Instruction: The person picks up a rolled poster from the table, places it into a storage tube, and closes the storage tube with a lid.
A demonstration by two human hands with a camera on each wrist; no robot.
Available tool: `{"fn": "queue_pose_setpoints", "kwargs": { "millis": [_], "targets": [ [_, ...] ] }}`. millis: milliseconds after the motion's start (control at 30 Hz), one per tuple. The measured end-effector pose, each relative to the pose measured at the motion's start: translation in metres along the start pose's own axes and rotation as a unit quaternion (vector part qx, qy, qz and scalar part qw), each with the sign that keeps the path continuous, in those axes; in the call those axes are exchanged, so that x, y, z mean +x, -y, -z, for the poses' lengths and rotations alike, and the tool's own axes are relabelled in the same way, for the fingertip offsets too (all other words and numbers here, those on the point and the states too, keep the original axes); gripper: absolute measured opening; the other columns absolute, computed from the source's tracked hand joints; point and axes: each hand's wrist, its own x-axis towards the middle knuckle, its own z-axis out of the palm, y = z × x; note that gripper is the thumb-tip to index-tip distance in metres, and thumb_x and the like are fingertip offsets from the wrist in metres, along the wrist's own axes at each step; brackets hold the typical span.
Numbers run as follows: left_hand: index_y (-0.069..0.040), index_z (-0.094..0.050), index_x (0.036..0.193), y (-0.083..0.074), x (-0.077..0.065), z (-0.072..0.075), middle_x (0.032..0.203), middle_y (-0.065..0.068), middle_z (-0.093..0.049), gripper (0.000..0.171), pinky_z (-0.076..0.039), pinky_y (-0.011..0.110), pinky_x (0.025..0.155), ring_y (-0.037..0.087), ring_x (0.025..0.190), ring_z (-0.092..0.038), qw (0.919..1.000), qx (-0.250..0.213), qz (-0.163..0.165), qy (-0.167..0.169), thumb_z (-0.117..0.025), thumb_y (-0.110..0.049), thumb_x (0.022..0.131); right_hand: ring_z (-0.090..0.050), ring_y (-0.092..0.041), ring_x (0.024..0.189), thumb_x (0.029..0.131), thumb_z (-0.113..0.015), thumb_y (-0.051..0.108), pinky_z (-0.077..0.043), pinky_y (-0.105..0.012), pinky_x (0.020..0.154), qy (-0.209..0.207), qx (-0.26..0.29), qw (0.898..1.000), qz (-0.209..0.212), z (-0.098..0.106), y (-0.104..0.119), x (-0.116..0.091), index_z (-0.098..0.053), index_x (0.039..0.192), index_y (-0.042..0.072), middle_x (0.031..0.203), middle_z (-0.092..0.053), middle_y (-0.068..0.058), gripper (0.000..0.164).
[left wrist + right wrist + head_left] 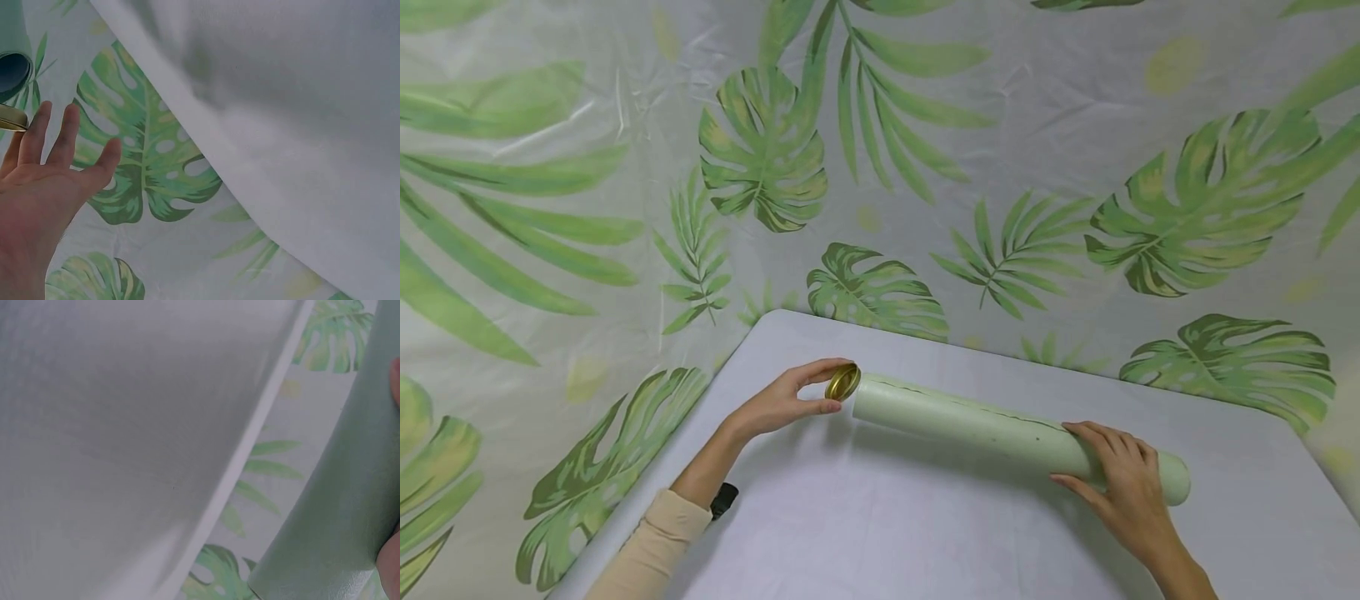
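Observation:
A long pale green tube (970, 425) is held lengthwise above the white table, its left end a little farther back than its right. My right hand (1123, 483) grips it near the right end, thumb on the near side and fingers over the top. My left hand (782, 398) pinches a round gold lid (842, 382) by its rim, between thumb and fingers. The lid is tilted, right beside the tube's left end. In the left wrist view that end shows a dark hollow opening (14, 74). The right wrist view catches only fingertips (395, 381) on the tube.
The white table (880, 533) runs under both hands and has a rounded far left corner. Behind and beside it hangs a pale sheet (1045, 75) printed with green leaves. A small black object (724, 501) shows beside the left wrist.

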Motion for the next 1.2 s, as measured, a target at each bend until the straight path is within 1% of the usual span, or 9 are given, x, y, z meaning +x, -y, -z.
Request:
{"fn": "queue_pose_setpoints", "kwargs": {
  "millis": [267, 400, 533, 667, 733, 900, 967, 1067, 1200],
  "targets": [
    [-0.03, -0.045, 0.156, 0.003, -0.001, -0.002, 0.159, 0.002, -0.05, 0.064, -0.027, 0.07, 0.12, 0.03, 0.154, -0.038, 0.9995, -0.024, 0.016, 0.014, -0.073, -0.029, 0.098, -0.051, -0.03, 0.12, 0.06, -0.096, 0.02, -0.029, -0.049, 0.094, 0.006, 0.006, 1.0, -0.003, -0.001, 0.001, 0.001, -0.064, 0.137, 0.015, 0.133, -0.064, -0.013, 0.084],
    [-0.027, -0.043, 0.157, 0.004, -0.002, -0.003, 0.157, 0.005, -0.052, 0.063, -0.03, 0.069, 0.119, 0.031, 0.151, -0.042, 0.9988, -0.036, 0.018, 0.029, -0.071, -0.031, 0.1, -0.051, -0.03, 0.119, 0.06, -0.096, 0.021, -0.029, -0.049, 0.094, 0.002, 0.007, 1.0, 0.001, -0.001, 0.002, 0.002, -0.065, 0.137, 0.016, 0.132, -0.064, -0.012, 0.084],
    [-0.022, -0.041, 0.158, 0.003, -0.003, -0.007, 0.155, 0.01, -0.055, 0.064, -0.035, 0.064, 0.118, 0.031, 0.147, -0.048, 0.9969, -0.051, 0.032, 0.051, -0.07, -0.03, 0.101, -0.053, -0.03, 0.117, 0.06, -0.096, 0.024, -0.03, -0.05, 0.093, 0.0, 0.009, 1.0, 0.005, -0.002, 0.004, 0.003, -0.065, 0.137, 0.017, 0.131, -0.065, -0.011, 0.083],
    [-0.02, -0.038, 0.16, 0.003, -0.003, -0.012, 0.154, 0.012, -0.055, 0.066, -0.04, 0.057, 0.117, 0.031, 0.146, -0.049, 0.9949, -0.066, 0.037, 0.067, -0.069, -0.027, 0.101, -0.054, -0.031, 0.116, 0.061, -0.096, 0.025, -0.031, -0.049, 0.092, 0.004, 0.009, 1.0, 0.004, -0.003, 0.005, 0.002, -0.065, 0.136, 0.018, 0.13, -0.066, -0.011, 0.082],
    [-0.024, -0.035, 0.161, 0.003, -0.002, -0.014, 0.154, 0.011, -0.055, 0.068, -0.042, 0.055, 0.116, 0.03, 0.146, -0.049, 0.9947, -0.068, 0.03, 0.071, -0.069, -0.026, 0.102, -0.054, -0.031, 0.116, 0.06, -0.096, 0.024, -0.031, -0.049, 0.092, 0.005, 0.011, 1.0, 0.002, -0.004, 0.006, 0.002, -0.065, 0.136, 0.018, 0.13, -0.066, -0.011, 0.082],
    [-0.037, -0.029, 0.163, 0.002, -0.001, -0.015, 0.154, 0.006, -0.056, 0.072, -0.048, 0.05, 0.112, 0.029, 0.142, -0.054, 0.9955, -0.063, 0.006, 0.07, -0.067, -0.026, 0.103, -0.054, -0.031, 0.115, 0.061, -0.096, 0.022, -0.031, -0.048, 0.091, 0.009, 0.013, 1.0, 0.0, -0.005, 0.007, 0.001, -0.065, 0.136, 0.017, 0.13, -0.066, -0.012, 0.081],
    [-0.039, -0.028, 0.163, 0.001, -0.002, -0.015, 0.153, 0.006, -0.056, 0.071, -0.049, 0.048, 0.111, 0.029, 0.14, -0.057, 0.9956, -0.063, 0.0, 0.07, -0.065, -0.026, 0.104, -0.054, -0.03, 0.115, 0.061, -0.096, 0.022, -0.031, -0.048, 0.09, 0.011, 0.014, 1.0, -0.001, -0.005, 0.008, 0.001, -0.065, 0.136, 0.017, 0.13, -0.066, -0.013, 0.081],
    [-0.036, -0.029, 0.164, 0.0, -0.002, -0.015, 0.158, 0.004, -0.05, 0.068, -0.05, 0.043, 0.111, 0.029, 0.142, -0.054, 0.9947, -0.074, -0.006, 0.071, -0.062, -0.024, 0.106, -0.054, -0.03, 0.115, 0.061, -0.096, 0.022, -0.031, -0.049, 0.09, 0.013, 0.014, 1.0, -0.001, -0.005, 0.008, 0.002, -0.065, 0.136, 0.017, 0.13, -0.065, -0.012, 0.081],
    [-0.029, -0.032, 0.164, -0.001, -0.003, -0.015, 0.17, -0.001, -0.031, 0.063, -0.049, 0.037, 0.111, 0.031, 0.153, -0.038, 0.9929, -0.091, -0.015, 0.076, -0.059, -0.021, 0.107, -0.053, -0.029, 0.116, 0.062, -0.096, 0.023, -0.031, -0.048, 0.091, 0.014, 0.013, 1.0, 0.003, -0.006, 0.009, 0.002, -0.065, 0.136, 0.018, 0.13, -0.065, -0.011, 0.081]
  ]
}}
